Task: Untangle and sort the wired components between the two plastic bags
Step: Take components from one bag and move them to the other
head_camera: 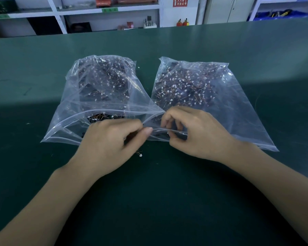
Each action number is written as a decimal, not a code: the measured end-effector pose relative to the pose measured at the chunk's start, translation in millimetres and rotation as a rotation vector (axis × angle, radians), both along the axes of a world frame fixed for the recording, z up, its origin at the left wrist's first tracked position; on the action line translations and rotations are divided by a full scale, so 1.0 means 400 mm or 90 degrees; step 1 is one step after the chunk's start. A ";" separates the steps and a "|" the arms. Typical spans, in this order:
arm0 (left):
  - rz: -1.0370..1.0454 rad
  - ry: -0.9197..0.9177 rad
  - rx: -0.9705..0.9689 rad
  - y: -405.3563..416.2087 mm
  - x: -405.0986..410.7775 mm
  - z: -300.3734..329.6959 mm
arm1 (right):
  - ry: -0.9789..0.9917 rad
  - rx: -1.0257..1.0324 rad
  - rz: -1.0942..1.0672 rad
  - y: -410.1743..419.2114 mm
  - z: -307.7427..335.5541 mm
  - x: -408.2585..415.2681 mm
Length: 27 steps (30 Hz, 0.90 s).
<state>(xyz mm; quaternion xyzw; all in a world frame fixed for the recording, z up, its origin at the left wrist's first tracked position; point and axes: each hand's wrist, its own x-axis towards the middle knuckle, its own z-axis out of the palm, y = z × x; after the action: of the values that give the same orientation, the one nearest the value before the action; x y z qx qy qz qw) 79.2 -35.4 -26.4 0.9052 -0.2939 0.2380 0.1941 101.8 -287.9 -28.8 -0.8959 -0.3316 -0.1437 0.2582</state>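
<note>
Clear plastic all over the green bench [43, 68]: left bag [100, 89] and right bag [203, 89] sit side by side stuffed with wired components [185, 86], left hand [110, 144] and right hand [194, 132] both pinching the bags' near edges, while the red wall sign [180, 2] is too blurry to read.

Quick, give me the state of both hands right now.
Left hand: closed, pinching a wired component at the left bag mouth.
Right hand: closed, pinching the right bag opening.
</note>
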 end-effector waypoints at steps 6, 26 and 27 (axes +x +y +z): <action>0.057 0.122 0.208 0.017 -0.016 0.015 | 0.008 0.002 0.007 0.003 0.000 -0.007; -0.041 -0.053 0.057 -0.031 -0.027 0.006 | 0.074 0.104 -0.025 0.003 -0.003 0.004; -0.038 -0.051 0.040 -0.034 -0.028 0.004 | 0.083 0.122 -0.027 0.002 -0.003 0.007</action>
<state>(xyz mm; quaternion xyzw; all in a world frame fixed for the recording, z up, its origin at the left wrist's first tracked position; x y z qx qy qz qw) 68.2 -49.1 -24.6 0.8914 -0.3355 0.2589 0.1605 104.5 -287.2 -30.1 -0.8815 -0.2795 -0.1216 0.3607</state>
